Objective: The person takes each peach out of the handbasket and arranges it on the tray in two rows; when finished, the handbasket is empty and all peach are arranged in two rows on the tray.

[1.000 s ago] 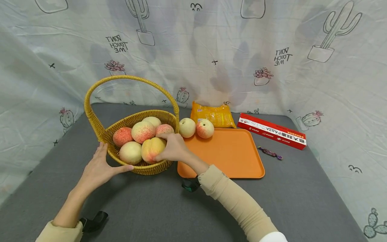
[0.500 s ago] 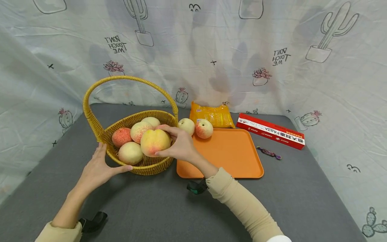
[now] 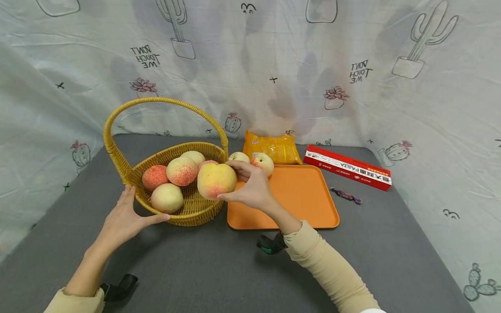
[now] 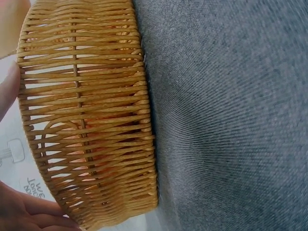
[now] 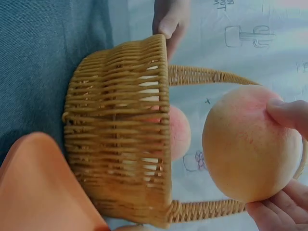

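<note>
My right hand (image 3: 255, 187) holds a yellow peach with a pink blush (image 3: 216, 181) between thumb and fingers, raised above the right rim of the wicker basket (image 3: 195, 218). In the right wrist view the peach (image 5: 250, 144) is apart from the basket, with the thumb on its near side and fingers beneath. My left hand (image 3: 124, 221) rests on the basket's front left, thumb stretched along the rim and fingers at the left end. Inside lie a red peach (image 3: 155, 177), a pale one (image 3: 167, 198), a speckled one (image 3: 182, 171) and others, one partly hidden.
Right of the basket lies an orange tray (image 3: 301, 195), with two peaches (image 3: 263, 162) at its back left corner. Behind it is a yellow packet (image 3: 274, 148). A red pasta box (image 3: 348, 168) and a wrapped candy (image 3: 346, 195) lie farther right. The basket's tall handle (image 3: 164, 100) arches overhead.
My right hand has lifted the yellow peach out of the basket's front and carried it up and to the right. The left hand has stayed at the rim.
</note>
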`<state>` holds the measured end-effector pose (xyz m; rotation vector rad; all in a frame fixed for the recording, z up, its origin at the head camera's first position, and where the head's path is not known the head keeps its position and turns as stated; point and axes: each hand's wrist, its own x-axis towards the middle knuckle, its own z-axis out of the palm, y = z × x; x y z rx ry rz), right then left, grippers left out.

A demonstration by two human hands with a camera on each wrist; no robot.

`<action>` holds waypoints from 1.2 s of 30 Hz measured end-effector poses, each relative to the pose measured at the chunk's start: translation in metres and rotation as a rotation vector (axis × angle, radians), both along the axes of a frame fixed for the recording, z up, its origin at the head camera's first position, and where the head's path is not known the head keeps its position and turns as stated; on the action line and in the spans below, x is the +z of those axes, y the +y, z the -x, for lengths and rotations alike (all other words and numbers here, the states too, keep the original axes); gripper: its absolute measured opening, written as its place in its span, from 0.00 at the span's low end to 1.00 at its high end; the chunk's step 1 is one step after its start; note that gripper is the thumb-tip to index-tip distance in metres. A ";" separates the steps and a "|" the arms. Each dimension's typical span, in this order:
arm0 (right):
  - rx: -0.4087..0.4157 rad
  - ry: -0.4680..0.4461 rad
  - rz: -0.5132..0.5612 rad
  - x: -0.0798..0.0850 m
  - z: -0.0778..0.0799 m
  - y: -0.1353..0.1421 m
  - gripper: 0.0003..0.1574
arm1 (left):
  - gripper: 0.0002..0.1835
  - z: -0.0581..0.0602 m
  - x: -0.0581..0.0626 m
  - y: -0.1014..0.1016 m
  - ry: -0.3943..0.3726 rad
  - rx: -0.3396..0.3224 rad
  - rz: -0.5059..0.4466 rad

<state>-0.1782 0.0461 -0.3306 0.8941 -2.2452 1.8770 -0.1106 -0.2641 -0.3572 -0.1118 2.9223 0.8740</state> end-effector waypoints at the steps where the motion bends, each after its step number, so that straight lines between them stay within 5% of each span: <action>1: 0.004 0.003 0.010 -0.001 0.000 0.003 0.44 | 0.72 0.000 0.000 0.000 0.001 0.001 -0.001; 24: -0.243 -0.090 -0.036 -0.006 0.009 0.075 0.41 | 0.72 0.000 0.002 0.001 -0.001 -0.001 -0.007; 36: -0.395 -0.223 -0.056 -0.006 0.021 0.112 0.43 | 0.72 0.002 0.004 0.001 -0.010 0.002 -0.002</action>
